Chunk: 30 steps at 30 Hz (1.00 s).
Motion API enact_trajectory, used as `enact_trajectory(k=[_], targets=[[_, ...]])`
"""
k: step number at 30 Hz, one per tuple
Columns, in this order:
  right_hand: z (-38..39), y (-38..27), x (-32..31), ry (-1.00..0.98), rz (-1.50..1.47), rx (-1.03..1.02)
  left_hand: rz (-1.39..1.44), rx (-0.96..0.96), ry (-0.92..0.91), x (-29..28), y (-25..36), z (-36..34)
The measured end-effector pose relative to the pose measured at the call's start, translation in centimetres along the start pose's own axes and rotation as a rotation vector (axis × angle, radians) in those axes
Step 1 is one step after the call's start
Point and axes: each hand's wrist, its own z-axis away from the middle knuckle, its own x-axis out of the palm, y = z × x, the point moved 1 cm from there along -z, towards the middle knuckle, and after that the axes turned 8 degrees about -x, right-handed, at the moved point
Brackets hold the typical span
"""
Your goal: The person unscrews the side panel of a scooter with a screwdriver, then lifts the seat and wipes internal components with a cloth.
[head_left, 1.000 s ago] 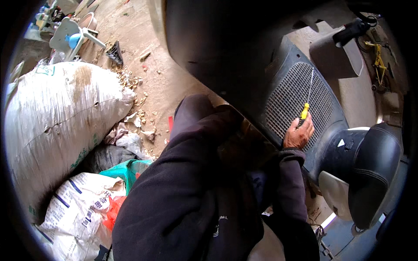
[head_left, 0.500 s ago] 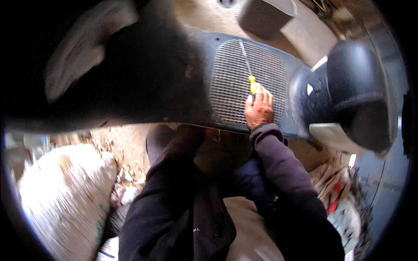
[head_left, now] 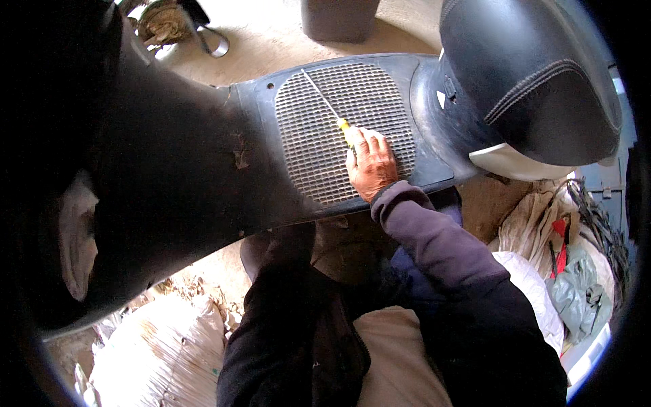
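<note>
My right hand rests on the ribbed mat of a scooter's floorboard, its fingers closed over the yellow handle of a screwdriver. The long thin shaft lies across the mat, with its tip toward the far left corner. No part of my left hand shows; my left arm's dark sleeve runs up into the shadow by the scooter's near edge. The dark front panel of the scooter rises to the left of the mat. To the right stands its black stitched seat.
A grey bin stands on the floor beyond the scooter. White sacks lie at the lower left among dry debris. On the right are cloth sacks, a grey-green plastic bag and dark cords.
The whole view has shifted, bringing more of the seat and right-hand sacks into sight. My right hand still holds the screwdriver on the mat, at nearly the same spot.
</note>
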Motion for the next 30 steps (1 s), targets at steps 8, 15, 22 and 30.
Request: enact_trajectory(k=[8, 15, 22, 30], targets=[[-0.5, -0.1, 0.1, 0.000, -0.047, 0.001, -0.039, 0.010, -0.061, 1.0, 0.8, 0.2], [-0.2, 0.3, 0.0, 0.006, -0.042, 0.005, -0.026, 0.052, -0.083, -0.2, 4.0, 1.8], [-0.3, 0.2, 0.0, -0.002, -0.033, 0.009, -0.058, 0.041, -0.150, 2.5, 1.9, 0.6], [-0.3, 0.3, -0.2, -0.005, -0.039, -0.002, -0.100, 0.079, -0.233, 3.0, 2.1, 2.3]])
